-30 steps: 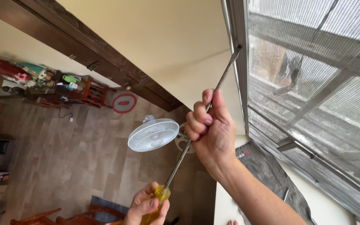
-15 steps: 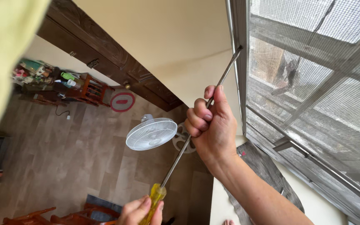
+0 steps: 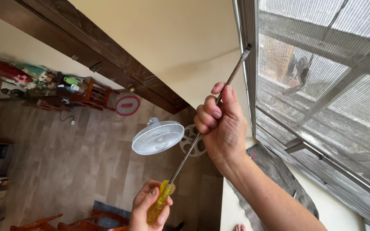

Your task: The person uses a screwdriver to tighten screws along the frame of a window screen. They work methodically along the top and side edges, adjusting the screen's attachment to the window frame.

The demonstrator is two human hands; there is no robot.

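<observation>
A long screwdriver [image 3: 232,79] with a yellow see-through handle [image 3: 160,207] and a grey steel shaft runs up to the right. Its flat tip touches the grey window frame [image 3: 248,77] beside the mesh screen [image 3: 322,85]. My right hand [image 3: 221,124] is closed around the middle of the shaft. My left hand [image 3: 148,209] grips the yellow handle at the bottom of the view.
Below stands a white pedestal fan [image 3: 157,137] on a wood-pattern floor [image 3: 56,149]. A dark wooden beam [image 3: 108,55] crosses the cream wall. A wooden shelf with clutter [image 3: 78,92] is at left, wooden chairs [image 3: 43,222] at the bottom, a grey cloth [image 3: 275,171] on the sill.
The view has shifted slightly. My left hand has come further into view on the yellow handle. The screwdriver tip stays at the window frame.
</observation>
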